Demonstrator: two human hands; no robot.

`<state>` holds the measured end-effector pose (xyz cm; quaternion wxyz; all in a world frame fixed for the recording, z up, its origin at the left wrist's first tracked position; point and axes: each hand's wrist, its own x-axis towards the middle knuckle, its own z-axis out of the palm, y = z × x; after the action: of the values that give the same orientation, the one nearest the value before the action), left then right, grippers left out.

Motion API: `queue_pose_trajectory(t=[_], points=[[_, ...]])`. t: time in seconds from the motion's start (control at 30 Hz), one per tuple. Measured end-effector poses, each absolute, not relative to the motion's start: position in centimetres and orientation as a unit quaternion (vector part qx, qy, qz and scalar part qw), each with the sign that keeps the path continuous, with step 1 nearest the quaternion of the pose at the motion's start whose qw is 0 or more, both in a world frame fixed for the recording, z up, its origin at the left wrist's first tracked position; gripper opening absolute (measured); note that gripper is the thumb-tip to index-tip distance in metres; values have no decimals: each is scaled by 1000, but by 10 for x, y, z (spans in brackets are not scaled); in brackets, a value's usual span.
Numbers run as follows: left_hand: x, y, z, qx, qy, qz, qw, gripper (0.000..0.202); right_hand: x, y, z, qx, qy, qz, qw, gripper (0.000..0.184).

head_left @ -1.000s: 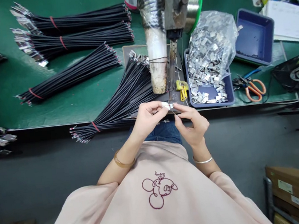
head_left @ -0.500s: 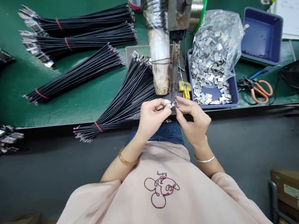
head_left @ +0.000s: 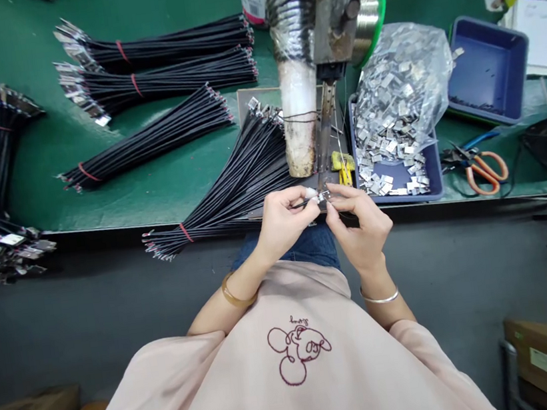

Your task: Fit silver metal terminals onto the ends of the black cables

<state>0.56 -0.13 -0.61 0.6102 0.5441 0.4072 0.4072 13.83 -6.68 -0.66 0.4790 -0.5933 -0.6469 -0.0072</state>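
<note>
So both forearms reach up to the bench (head_left: 117, 209) edge, hands angled in, fingertips almost meeting. Left hand (head_left: 286, 222) has a cable (head_left: 300, 205) pinched between thumb and fingers; right hand (head_left: 360, 222) has thumb and index right at the metal plug (head_left: 323, 196), can't tell if they're actually gripping. Cable lies roughly sideways, plug end pointing right. Fat white tube (head_left: 300, 114) hangs just beyond, hiding part of the big bundle (head_left: 229, 174). Sponge (head_left: 342, 161) and plug tray (head_left: 435, 173) sit off right.
</note>
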Motion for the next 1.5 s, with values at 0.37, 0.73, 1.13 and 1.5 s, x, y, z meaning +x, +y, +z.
queue_pose_trajectory(t=[0.37, 0.73, 1.13, 1.5], points=[[4, -4, -7, 568, 410, 405, 588, 8, 136, -67, -4, -591, -653, -19, 474, 12], [-7, -3, -4, 547, 361, 369, 659, 8, 138, -72, -3, -634, -575, 118, 504, 2], [-8, -3, -9, 511, 344, 379, 691, 13, 137, -75, -6, -613, -616, 15, 495, 11], [0, -1, -4, 531, 380, 429, 625, 9, 139, -61, -6, -583, -657, 12, 477, 12]])
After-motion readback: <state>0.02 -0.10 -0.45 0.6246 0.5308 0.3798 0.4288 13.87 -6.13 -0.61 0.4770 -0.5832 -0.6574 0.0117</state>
